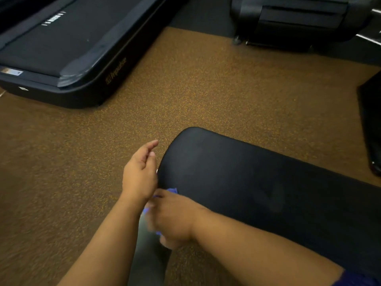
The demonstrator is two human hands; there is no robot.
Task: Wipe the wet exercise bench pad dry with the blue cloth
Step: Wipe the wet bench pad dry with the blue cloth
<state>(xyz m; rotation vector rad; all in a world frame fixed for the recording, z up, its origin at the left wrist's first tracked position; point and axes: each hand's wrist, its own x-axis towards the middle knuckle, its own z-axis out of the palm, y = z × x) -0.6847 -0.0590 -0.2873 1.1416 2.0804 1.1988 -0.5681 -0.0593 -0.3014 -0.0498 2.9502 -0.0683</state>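
Note:
The black bench pad (237, 178) runs from the middle of the view to the lower right, with faint dull smears on its surface. My right hand (173, 217) grips the blue cloth (172, 190) at the pad's near left edge; only small bits of cloth show past my fingers. My left hand (140, 174) hovers just left of the pad's rounded end, fingers relaxed and holding nothing, its wrist crossing over the right hand.
A black treadmill (61, 50) lies on the floor at the upper left. Another dark machine (299, 19) stands at the top right, and a black base (371, 120) at the right edge. Brown speckled rubber floor (195, 89) lies between them. My grey-clad leg (146, 261) is below the hands.

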